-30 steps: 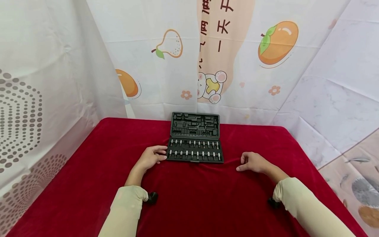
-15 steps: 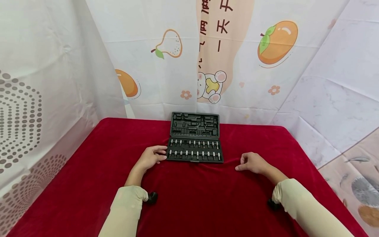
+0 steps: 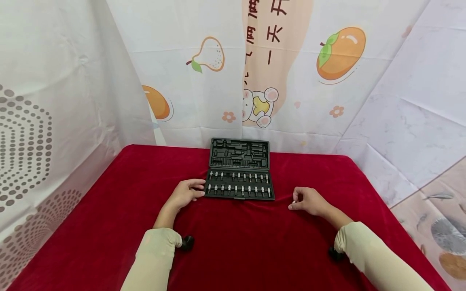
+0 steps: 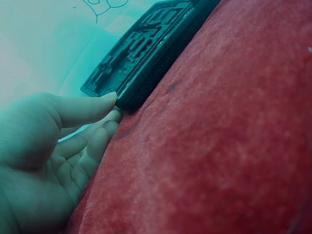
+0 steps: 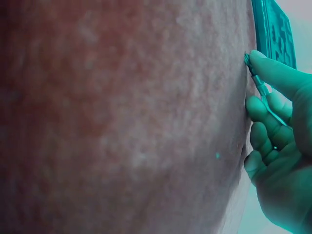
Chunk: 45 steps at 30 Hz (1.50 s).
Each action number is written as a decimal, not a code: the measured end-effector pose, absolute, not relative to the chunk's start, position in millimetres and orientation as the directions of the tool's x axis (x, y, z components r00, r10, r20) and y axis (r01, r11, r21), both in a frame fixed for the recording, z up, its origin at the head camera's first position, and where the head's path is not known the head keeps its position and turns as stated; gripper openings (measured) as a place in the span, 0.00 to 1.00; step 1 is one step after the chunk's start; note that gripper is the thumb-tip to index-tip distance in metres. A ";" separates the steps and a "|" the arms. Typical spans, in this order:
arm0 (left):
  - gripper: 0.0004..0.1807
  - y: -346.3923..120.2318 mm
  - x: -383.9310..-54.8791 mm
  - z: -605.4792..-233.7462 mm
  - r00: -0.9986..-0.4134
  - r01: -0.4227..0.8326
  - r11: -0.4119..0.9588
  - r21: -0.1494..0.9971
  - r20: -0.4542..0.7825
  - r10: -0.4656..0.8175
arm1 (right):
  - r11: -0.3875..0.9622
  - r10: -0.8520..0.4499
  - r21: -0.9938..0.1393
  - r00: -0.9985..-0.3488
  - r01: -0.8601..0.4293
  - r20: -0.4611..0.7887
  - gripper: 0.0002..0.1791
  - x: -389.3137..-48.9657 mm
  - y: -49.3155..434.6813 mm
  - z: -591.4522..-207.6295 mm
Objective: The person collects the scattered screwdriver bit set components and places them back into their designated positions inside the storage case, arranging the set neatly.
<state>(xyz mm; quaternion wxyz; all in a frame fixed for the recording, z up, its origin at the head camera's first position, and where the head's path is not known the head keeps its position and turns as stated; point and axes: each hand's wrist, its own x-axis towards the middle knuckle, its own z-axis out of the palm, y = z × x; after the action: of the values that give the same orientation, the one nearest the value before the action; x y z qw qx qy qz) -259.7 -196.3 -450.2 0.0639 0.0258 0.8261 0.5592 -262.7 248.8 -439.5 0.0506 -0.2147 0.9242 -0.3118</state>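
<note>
A black socket-set case [image 3: 239, 171] lies unfolded on the red cloth, its moulded lid at the back. Two rows of silver bit sockets [image 3: 243, 189] fill the near half, with a gap in the back row. My left hand [image 3: 185, 193] touches the case's left side; in the left wrist view its straight thumb [image 4: 87, 108] rests at the corner, the other fingers loosely bent beside it. Right of the case, my right hand [image 3: 308, 200] pinches a small metal bit socket [image 5: 259, 83] between thumb and fingers, low over the cloth. The fingers partly hide it.
Red velvet cloth [image 3: 240, 242] covers the table. A printed white curtain [image 3: 174, 101] hangs right behind the case, and more sheets enclose both sides. A dark wrist device [image 3: 187, 243] sits under the left sleeve, another [image 3: 335, 253] under the right.
My right hand has shifted slightly left, and a small bright end of the bit socket now shows between its fingers. The left hand and the case stay in place.
</note>
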 end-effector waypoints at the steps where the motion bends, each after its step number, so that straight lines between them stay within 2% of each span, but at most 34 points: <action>1: 0.24 -196.3 -259.5 -449.9 -0.990 -0.031 0.372 0.928 -0.079 0.114 | 0.706 -0.435 -0.601 -0.899 -0.373 0.047 0.17 -262.5 248.1 -439.8; 20: 0.24 -197.0 -260.4 -449.9 -0.990 -0.024 0.365 0.931 -0.072 0.118 | 0.599 -0.477 -0.699 -0.875 -0.390 0.079 0.13 -264.6 235.6 -442.2; 45: 0.24 -196.3 -259.1 -448.6 -0.990 -0.025 0.368 0.929 -0.074 0.119 | 0.601 -0.366 -0.706 -0.914 -0.374 0.173 0.08 -275.1 199.6 -424.7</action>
<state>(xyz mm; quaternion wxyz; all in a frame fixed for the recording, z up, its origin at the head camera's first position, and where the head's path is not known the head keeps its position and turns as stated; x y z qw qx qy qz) -259.1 -196.3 -448.6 0.0644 0.0284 0.8245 0.5614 -275.1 199.6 -424.7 -0.0053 -0.2068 0.8948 -0.3957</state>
